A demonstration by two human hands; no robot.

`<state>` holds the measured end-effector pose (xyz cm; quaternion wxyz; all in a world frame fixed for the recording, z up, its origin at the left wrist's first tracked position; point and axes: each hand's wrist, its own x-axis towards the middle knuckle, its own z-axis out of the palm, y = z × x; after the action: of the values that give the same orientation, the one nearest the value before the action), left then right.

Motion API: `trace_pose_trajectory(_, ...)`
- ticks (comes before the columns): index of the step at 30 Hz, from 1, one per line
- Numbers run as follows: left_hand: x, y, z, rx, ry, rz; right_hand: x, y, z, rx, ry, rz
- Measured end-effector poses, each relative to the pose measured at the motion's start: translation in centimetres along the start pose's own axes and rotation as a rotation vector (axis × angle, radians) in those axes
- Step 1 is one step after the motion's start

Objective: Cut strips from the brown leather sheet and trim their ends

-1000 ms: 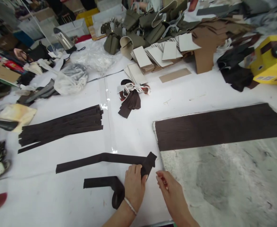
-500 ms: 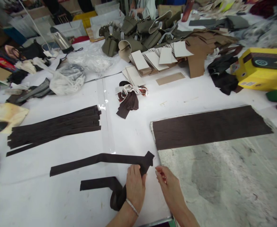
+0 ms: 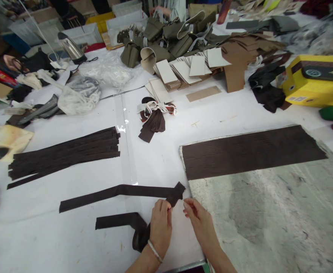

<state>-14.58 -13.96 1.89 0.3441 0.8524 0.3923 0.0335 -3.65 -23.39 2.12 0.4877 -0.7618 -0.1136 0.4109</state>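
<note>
One dark strip [image 3: 140, 229] is being pinched by left hand [image 3: 161, 222], right hand [image 3: 199, 220] bunched closed; creasing possibly being risked by twist.

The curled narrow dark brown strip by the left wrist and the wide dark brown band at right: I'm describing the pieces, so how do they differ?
The narrow dark brown strip is slim; the wide dark brown band is much broader. The strip bends and curls; the band lies flat. The strip rests on the white tabletop, the band on the mottled grey board. Both are dark brown.
</note>
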Motion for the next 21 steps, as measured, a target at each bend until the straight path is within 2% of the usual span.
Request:
trace_pose_trajectory(5, -0.8, 0.2, -0.9, 0.018, 0.049, 0.126, 0.8, -0.8, 1.6, 0.242, -0.066, 0.092)
trace_pose_trajectory(9, -1.1, 0.6, -1.1, 0.005, 0.024, 0.275, 1.8, -0.9, 2.7, 0.264, -0.053, 0.114)
trace_pose_trajectory(12, -1.2, 0.7, -1.3, -0.073, -0.026, 0.292, 2.4, -0.4, 3.0, 0.218, 0.0, 0.102)
trace_pose_trajectory(14, -1.1, 0.7, -1.4, -0.204, -0.085, 0.219, 2.6, -0.2, 2.9, 0.276, -0.004, 0.096)
trace_pose_trajectory(19, 0.1, 0.6, -1.4, -0.704, -0.179, -0.235, 2.2, -0.8, 2.2, 0.509, -0.079, 0.064)
trace_pose_trajectory(21, 0.8, 0.3, -1.3, -0.854, -0.282, -0.333, 2.3, -1.1, 1.9, 0.556, -0.072, 0.063)
